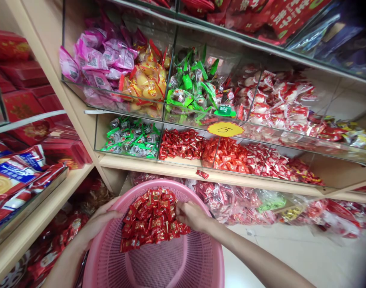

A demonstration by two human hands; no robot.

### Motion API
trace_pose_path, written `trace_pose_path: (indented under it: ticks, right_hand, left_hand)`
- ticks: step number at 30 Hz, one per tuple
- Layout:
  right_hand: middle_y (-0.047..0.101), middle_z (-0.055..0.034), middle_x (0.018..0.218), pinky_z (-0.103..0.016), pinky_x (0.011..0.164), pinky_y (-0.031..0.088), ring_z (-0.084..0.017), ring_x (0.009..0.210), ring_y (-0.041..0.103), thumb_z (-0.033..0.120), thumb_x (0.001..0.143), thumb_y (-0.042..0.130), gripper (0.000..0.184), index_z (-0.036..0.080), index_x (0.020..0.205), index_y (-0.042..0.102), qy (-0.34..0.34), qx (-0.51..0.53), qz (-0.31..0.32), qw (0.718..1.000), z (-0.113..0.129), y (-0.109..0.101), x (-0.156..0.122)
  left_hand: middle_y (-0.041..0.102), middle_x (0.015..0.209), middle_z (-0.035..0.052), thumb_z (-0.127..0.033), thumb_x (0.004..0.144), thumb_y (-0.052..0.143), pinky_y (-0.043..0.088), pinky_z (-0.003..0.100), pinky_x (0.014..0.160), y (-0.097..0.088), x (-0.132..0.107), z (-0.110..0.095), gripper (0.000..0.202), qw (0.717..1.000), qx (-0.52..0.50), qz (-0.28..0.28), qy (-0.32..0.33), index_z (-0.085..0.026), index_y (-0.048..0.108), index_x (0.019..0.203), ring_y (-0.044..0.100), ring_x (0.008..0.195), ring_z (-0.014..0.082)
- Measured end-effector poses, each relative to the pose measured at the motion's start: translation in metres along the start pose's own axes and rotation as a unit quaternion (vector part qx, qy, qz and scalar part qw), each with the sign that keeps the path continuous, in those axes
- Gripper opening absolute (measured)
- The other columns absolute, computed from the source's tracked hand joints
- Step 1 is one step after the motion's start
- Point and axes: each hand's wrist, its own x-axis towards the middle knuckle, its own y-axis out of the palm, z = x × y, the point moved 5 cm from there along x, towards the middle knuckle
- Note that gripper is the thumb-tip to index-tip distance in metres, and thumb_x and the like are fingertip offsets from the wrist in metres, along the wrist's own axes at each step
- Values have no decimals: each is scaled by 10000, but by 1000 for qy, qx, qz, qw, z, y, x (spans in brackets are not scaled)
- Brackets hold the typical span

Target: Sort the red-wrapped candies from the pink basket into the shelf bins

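Observation:
A round pink mesh basket (183, 272) is tilted toward the shelves, with a heap of red wrapped candies (151, 222) at its far side. My left hand (96, 224) grips the basket's left rim, fingers curled over the edge. My right hand (190, 216) reaches into the basket and is closed on several of the red candies at the heap's right edge. One loose red candy (202, 174) lies on the wooden shelf edge above the basket.
Glass-fronted bins hold pink (96, 60), yellow (147, 82), green (195, 86) and red-white (279, 100) sweets, with more red candies (183, 144) below. A yellow price tag (225, 129) hangs on the glass. Red boxes (24, 104) fill the left shelves. Bagged sweets (231, 200) lie on the floor.

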Motion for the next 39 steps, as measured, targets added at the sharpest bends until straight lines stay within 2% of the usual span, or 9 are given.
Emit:
trace_pose_path:
  ticks: [3,7,12,20,24,27,31,35,39]
  right_hand:
    - [650,-14,753,-234,583,329,-141,689,592,184,827,539,24,187,839,560,4,-58,-31,998,10,-4,-13]
    - [685,-54,818,-270,567,329,-204,740,648,353,829,607,190,191,916,558,5,-150,4,989,18,9,-28]
    - [704,-63,867,-279,579,371,-232,799,672,319,820,628,247,194,1015,542,5,-214,28,977,15,25,-31]
    - [706,-66,823,-279,569,376,-229,771,679,297,889,537,166,176,1001,538,15,-220,6,975,16,25,-26]
    - [702,-62,824,-274,560,360,-225,758,671,346,870,571,190,189,973,540,7,-216,1,976,18,23,-27]
    - [684,-60,789,-275,548,338,-215,706,648,436,880,540,242,195,900,533,-2,-189,-29,982,22,1,-25]
    - [614,-13,694,-254,540,316,-153,599,558,438,911,471,249,212,807,480,-26,-104,-157,982,28,-63,-8]
    - [568,9,749,-238,586,345,-134,629,506,297,886,469,91,220,847,443,-79,-34,-313,946,25,-127,26]
    - [563,-24,858,-260,668,378,-165,769,516,183,820,471,77,207,886,438,-72,-72,-391,915,17,-160,66]
  left_hand:
    - [668,1131,56,-245,647,756,523,283,799,2,-1,-2,833,1000,1,7,-1,-207,404,1401,659,953,245]
    - [689,1073,57,-227,648,749,521,265,795,2,-2,-2,787,1000,4,-12,-8,-186,434,1369,648,989,243]
    - [687,1080,55,-229,661,740,522,266,804,2,-1,-2,741,1000,8,0,5,-198,462,1347,645,1001,245]
    - [628,1209,67,-233,680,726,524,284,799,0,1,1,781,1000,10,8,8,-221,417,1398,652,976,247]
    - [645,1176,72,-224,656,748,507,283,841,1,-1,0,834,1000,-8,8,8,-214,398,1413,642,1000,248]
    - [662,1139,73,-248,672,739,507,323,851,4,-1,-1,829,999,-10,34,12,-214,386,1421,650,978,265]
    - [663,1140,69,-250,653,746,514,328,846,1,0,-1,783,1000,8,4,6,-210,446,1375,655,968,266]
    - [658,1154,64,-257,584,782,512,300,854,1,0,-4,771,1000,-9,-10,4,-194,518,1306,600,1089,280]
    - [666,1135,68,-277,586,770,505,322,870,1,0,-4,782,1000,4,-6,22,-187,516,1320,596,1090,298]
